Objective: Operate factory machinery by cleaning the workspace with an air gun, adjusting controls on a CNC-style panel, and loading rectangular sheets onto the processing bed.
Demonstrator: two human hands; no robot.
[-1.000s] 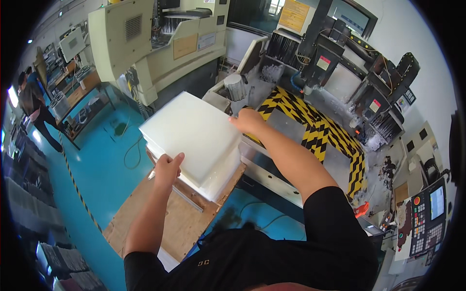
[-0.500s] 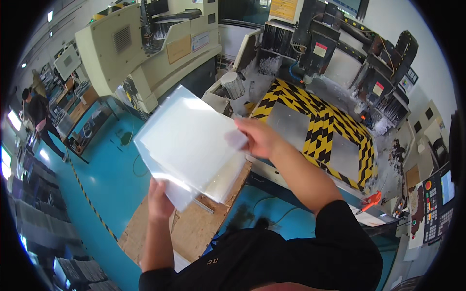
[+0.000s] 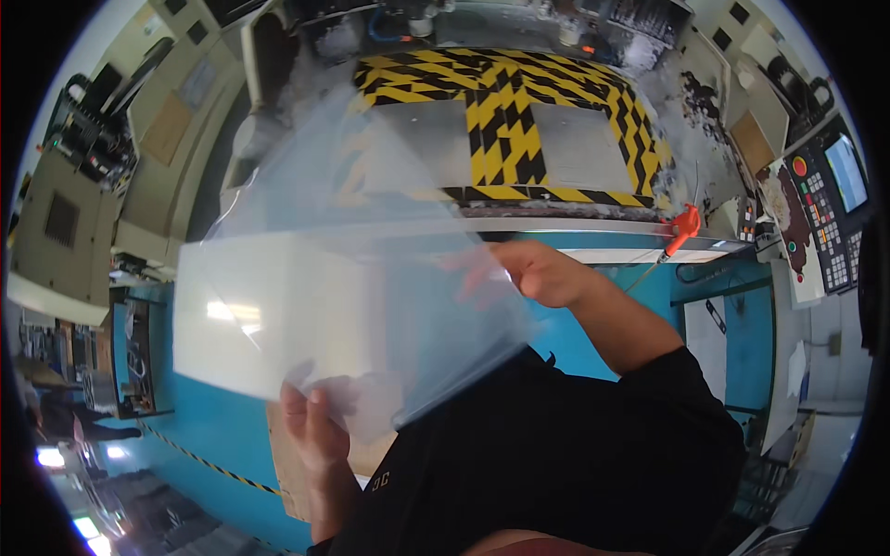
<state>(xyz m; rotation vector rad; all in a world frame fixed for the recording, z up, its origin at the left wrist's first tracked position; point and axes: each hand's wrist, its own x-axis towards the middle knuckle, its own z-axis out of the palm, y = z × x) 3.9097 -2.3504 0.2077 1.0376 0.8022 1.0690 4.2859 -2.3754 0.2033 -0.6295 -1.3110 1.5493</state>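
Thin plastic sheets are held up in front of me, fanned at different angles. A clear sheet (image 3: 464, 343) lies over a whitish sheet (image 3: 232, 287) that sticks out to the left with light glare on it. At the lower edge my left hand (image 3: 320, 431) is closed on the whitish sheet, its fingertips partly seen through the plastic. My right hand (image 3: 547, 274) pinches the right edge of the clear sheet, some fingers blurred behind it. How many sheets there are I cannot tell.
Ahead stands a machine bed covered in yellow-and-black striped tape (image 3: 505, 130) with bare metal plates (image 3: 584, 144). An orange air gun (image 3: 684, 225) hangs at its front edge. A control panel (image 3: 825, 213) is at the right. A wooden board (image 3: 287, 463) lies below my left hand.
My view has turned right toward the machine bed. The sheets, stacked together before, are now spread apart at an angle, the clear one sliding over the whitish one.
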